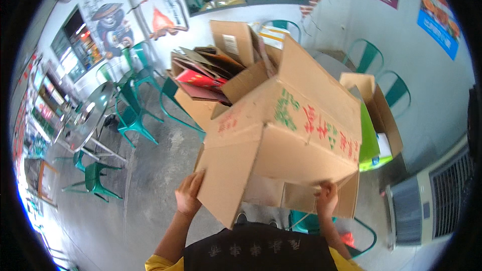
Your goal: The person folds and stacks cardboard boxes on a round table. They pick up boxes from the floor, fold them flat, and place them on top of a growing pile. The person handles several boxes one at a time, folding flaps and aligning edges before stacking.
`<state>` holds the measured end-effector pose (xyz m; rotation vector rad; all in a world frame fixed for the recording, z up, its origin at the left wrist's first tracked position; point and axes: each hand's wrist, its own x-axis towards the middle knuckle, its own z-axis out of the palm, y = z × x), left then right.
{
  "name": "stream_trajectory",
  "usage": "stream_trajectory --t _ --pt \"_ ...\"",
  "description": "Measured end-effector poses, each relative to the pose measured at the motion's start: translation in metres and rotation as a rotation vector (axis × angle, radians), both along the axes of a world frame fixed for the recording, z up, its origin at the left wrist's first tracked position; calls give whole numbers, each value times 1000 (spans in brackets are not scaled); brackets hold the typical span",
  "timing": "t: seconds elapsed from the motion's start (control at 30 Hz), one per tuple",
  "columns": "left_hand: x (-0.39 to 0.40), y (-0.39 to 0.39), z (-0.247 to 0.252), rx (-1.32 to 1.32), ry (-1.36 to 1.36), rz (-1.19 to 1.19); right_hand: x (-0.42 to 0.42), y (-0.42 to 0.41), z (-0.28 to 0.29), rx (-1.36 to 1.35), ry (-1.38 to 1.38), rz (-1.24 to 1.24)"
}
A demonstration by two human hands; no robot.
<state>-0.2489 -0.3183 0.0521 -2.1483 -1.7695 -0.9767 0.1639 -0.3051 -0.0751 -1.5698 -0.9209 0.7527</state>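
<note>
A large open cardboard box (241, 135) with red and green writing is held up in front of me, its flaps spread. My left hand (190, 192) grips the edge of its left flap. On the right, my right hand (326, 195) is closed on a lower edge of the same box. Just beyond stands another cardboard box (244, 81), filled with folded cardboard and a red printed packet (199, 79). What supports that box is mostly hidden.
Right of the held box is a carton (388, 120) with a green panel. A grey air cooler (421, 199) stands at the right. Green metal chairs (135, 120) and a metal table (88, 120) are at the left; another green chair (308, 223) is below the held box.
</note>
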Motion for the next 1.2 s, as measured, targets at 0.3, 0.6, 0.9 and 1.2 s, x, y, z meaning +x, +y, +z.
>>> stream_trajectory --t 0.3,0.6,0.9,1.2 --pt "-1 -8 -22 -120 132 -12 30 24 -54 -99 286 -315" --pt "-15 -7 -36 -234 232 -26 84 -10 -28 -288 384 -224" --pt "-27 -3 -39 -307 330 -50 130 -33 -35 -261 420 -183" --pt "-48 8 -80 -378 685 -56 137 -27 -49 -247 40 -319"
